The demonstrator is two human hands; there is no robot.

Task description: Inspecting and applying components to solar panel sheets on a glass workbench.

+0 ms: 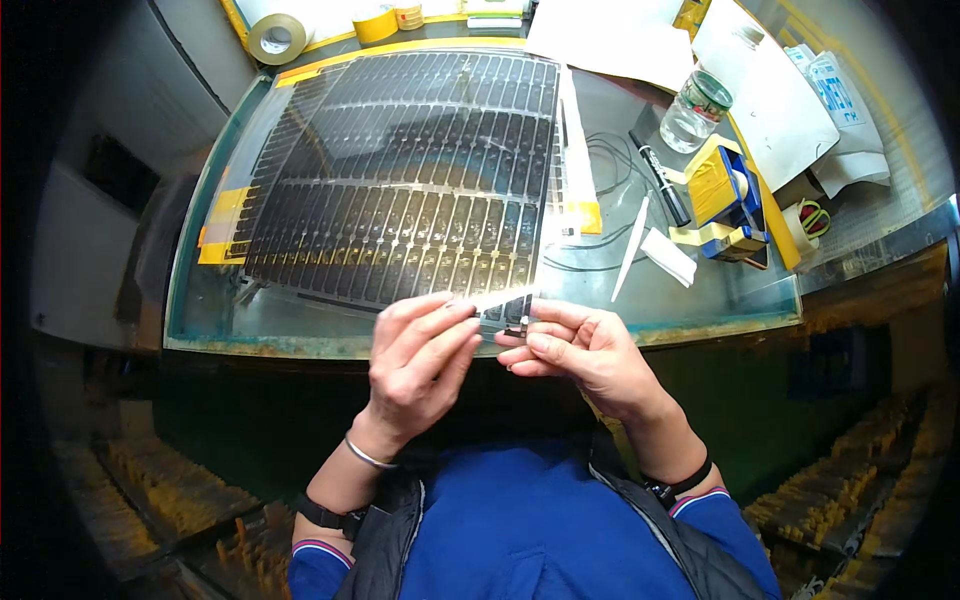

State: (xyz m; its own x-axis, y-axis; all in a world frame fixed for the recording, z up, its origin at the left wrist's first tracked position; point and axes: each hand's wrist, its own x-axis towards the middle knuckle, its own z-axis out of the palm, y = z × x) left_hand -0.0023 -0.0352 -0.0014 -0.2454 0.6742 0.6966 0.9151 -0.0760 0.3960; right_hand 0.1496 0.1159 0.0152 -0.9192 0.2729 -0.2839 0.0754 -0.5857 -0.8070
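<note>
A large see-through film sheet (400,190), printed with rows of dark rectangular shapes, lies over the glass tabletop. Its near right corner reaches the table's front edge, between my hands. My right hand (590,360) pinches that corner between thumb and fingers; a small dark and whitish bit shows at the fingertips. Just left of it, my left hand (415,360) is closed, with thumb and fingertips together close to the sheet's near edge. What the left fingers hold is too small to make out. Bright glare covers the sheet between the two hands.
On the right of the glass tabletop (350,325) are a blue and yellow tape dispenser (725,200), a black marker (660,180), a white stick (630,250), a folded white tissue (668,258) and a glass jar (696,110). Tape rolls (277,39) stand along the back.
</note>
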